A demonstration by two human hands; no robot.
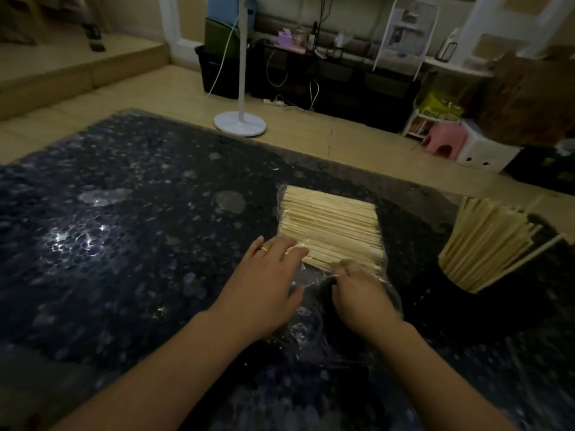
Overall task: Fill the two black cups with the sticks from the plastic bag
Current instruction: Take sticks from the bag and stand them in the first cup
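Two hands are working at the clear plastic bag (pixel 314 284) on the dark speckled table (pixel 124 228); the left hand (pixel 264 290) is lying with its fingers nearly straight, their tips resting on the near left corner of the pile of sticks (pixel 331 227); the right hand (pixel 357 293) is curling its fingers at the near edge of that pile, seeming to be pinching sticks or plastic, though I cannot tell which; one black cup (pixel 466 290), off to the right of the right fingers, is already standing full of sticks; I think a fresh bunch is being gathered; next it needs lifting out and standing in a cup.
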